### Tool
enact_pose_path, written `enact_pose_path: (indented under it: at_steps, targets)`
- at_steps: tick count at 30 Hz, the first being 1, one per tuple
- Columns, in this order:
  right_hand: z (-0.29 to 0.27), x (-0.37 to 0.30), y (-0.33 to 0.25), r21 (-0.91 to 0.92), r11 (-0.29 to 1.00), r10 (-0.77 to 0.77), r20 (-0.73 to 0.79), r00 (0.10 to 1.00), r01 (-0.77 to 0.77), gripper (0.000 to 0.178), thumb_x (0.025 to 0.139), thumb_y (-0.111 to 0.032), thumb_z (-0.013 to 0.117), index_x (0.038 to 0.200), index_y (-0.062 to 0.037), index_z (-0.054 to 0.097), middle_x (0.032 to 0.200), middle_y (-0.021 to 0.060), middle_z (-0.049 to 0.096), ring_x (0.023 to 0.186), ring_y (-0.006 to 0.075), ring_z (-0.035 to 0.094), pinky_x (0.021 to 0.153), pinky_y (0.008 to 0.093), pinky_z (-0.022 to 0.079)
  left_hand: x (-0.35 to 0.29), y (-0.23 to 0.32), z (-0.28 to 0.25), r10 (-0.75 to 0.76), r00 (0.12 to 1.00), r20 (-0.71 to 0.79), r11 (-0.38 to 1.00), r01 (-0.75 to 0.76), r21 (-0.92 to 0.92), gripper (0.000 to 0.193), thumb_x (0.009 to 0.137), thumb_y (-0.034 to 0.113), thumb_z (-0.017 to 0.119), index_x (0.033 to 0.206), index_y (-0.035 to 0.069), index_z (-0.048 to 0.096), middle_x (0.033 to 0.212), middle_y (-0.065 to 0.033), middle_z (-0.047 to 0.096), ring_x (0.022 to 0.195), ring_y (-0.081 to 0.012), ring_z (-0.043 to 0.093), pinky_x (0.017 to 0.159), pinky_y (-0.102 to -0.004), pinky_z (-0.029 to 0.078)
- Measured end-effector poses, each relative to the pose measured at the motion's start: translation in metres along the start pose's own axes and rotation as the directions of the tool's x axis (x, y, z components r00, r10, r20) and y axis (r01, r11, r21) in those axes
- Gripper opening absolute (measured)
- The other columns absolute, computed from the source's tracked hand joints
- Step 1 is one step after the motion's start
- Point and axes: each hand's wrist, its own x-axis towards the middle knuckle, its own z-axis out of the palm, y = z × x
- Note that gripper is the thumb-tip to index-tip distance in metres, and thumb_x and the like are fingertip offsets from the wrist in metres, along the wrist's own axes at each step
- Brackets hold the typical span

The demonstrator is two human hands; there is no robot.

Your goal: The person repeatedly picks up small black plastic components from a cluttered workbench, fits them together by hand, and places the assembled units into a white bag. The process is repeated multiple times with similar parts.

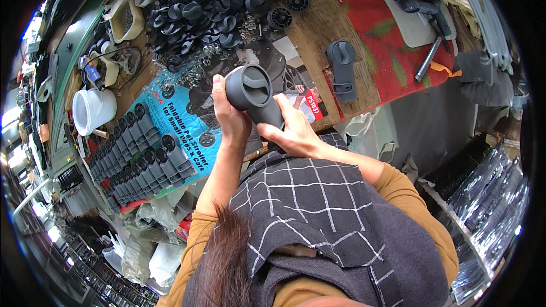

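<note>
As I log it, left hand and right hand clamp one capped part, its seemingly finished twin near the tabletop's front edge, many black caps left loose.

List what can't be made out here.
Head view:
Grey capped part: lower section partly behind the fingers of the right hand.
Fingers of the left hand, thumb aside: mostly behind that part.
Black cap pile: bottom layers buried under others.
Shiny bits beside it: too small to identify.
Top-right grey parts: some cut by upper edge.

Bare wood leaves passage right of the black caps heaped in the way
</note>
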Motion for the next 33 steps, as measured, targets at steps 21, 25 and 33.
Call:
enact_pose_path:
  at_steps: [21,25,33]
  targets:
    - [0.002,-0.017,0.014,-0.326,0.926,-0.239,-0.122,0.963,0.188,0.076,0.070,-0.023,0.072,0.133,-0.0011,0.035,0.111,0.0250,0.055,0.100,0.0418,0.056,0.084,0.0487,0.046,0.009,-0.016,-0.001,-0.239,0.971,-0.014,0.970,0.238,-0.058,0.056,0.096,0.051,0.032,0.096,0.005,0.064,0.086,-0.0056,0.068,0.079,-0.0175,0.064,0.074,-0.0306,0.050]
    - [-0.004,-0.019,0.022,-0.253,0.949,-0.234,-0.156,0.960,0.190,0.075,0.071,-0.026,0.074,0.131,0.0007,0.038,0.106,0.0240,0.060,0.096,0.0399,0.060,0.083,0.0455,0.048,0.010,-0.015,0.000,-0.290,0.957,0.025,0.957,0.290,-0.008,0.056,0.095,0.052,0.032,0.089,0.008,0.066,0.079,-0.0011,0.067,0.069,-0.0154,0.063,0.063,-0.0268,0.049]
    - [-0.046,0.002,0.061,-0.001,1.000,0.007,-0.398,0.917,-0.008,0.022,0.089,-0.022,0.060,0.083,-0.0009,0.065,0.078,0.0115,0.066,0.070,0.0163,0.060,0.065,0.0307,0.048,-0.002,-0.036,0.005,-0.066,0.990,0.122,0.861,-0.006,0.508,0.083,0.073,0.006,0.079,0.138,0.014,0.028,0.109,-0.0091,0.058,0.098,-0.0179,0.059,0.079,-0.0298,0.052]
